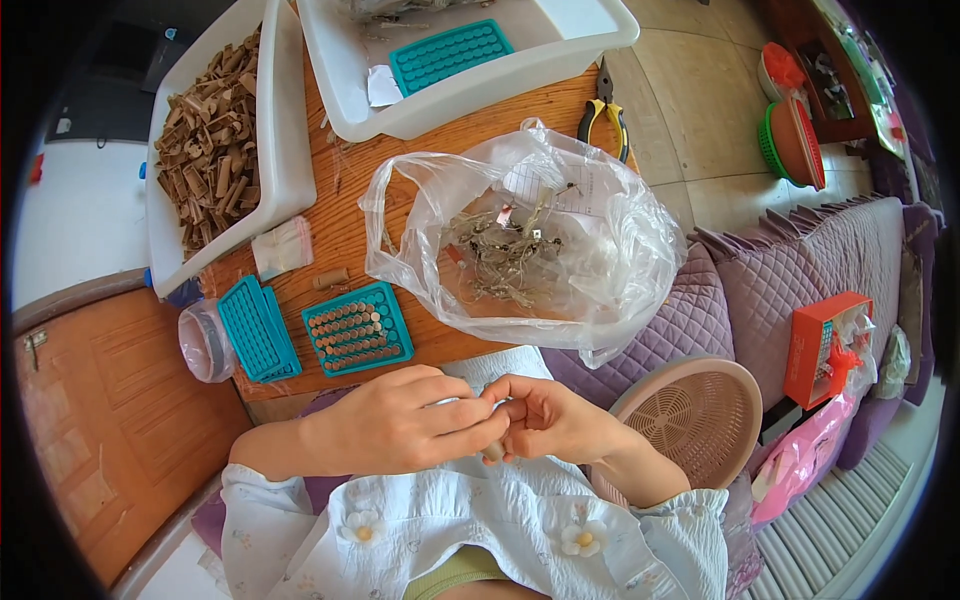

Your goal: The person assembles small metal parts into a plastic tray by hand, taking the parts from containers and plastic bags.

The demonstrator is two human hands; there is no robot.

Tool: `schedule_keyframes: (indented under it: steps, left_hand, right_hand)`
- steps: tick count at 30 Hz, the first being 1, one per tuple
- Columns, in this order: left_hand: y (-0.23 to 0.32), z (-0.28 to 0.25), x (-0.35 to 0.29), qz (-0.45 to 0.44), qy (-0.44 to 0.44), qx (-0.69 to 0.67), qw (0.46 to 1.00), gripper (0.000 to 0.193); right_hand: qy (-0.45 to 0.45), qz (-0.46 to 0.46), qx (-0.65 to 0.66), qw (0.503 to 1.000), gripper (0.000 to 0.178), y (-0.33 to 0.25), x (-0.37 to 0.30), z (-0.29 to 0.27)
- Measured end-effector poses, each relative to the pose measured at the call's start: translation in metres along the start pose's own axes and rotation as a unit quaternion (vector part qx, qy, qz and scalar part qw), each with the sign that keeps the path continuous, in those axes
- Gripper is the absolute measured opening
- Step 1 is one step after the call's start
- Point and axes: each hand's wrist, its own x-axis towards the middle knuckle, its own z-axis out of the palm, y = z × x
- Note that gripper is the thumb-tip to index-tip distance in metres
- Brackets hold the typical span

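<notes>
Both hands meet at a small brown piece [492,451], mostly hidden within the grip.
The left hand [420,420] curls around it, its visible end pointing toward the lap; its full long axis is hidden. The right hand [550,420] pinches close beside, though whether it grasps the piece I cannot tell. Left-ahead of the grip, nearer the left hand, lies a teal tray [396,318]; straight ahead, an open bag [640,245].

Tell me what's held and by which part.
A small brownish piece, mostly hidden between the left grip and right grip; the part held can't be told.
</notes>
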Motion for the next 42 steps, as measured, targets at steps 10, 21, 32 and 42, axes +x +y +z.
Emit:
schedule_keyframes:
  steps: [10, 21, 32, 42]
  left_hand:
    - [0.000, 0.011, -0.011, 0.017, 0.062, -0.009, 0.998, 0.021]
    - [0.008, 0.011, -0.021, 0.034, 0.092, 0.000, 0.995, 0.024]
    - [-0.003, 0.021, -0.038, -0.151, 0.337, -0.325, 0.871, 0.030]
    - [-0.104, 0.054, -0.032, -0.431, 0.271, 0.161, 0.846, 0.021]
  right_hand:
    - [0.036, 0.021, -0.038, 0.998, 0.037, 0.001, -0.003, 0.013]
    - [0.066, 0.004, -0.240, 0.968, 0.034, 0.002, -0.006, 0.028]
    - [0.074, -0.037, -0.171, 0.982, 0.034, -0.016, 0.003, 0.044]
    - [0.193, -0.162, -0.269, 0.930, 0.034, -0.020, 0.004, 0.064]
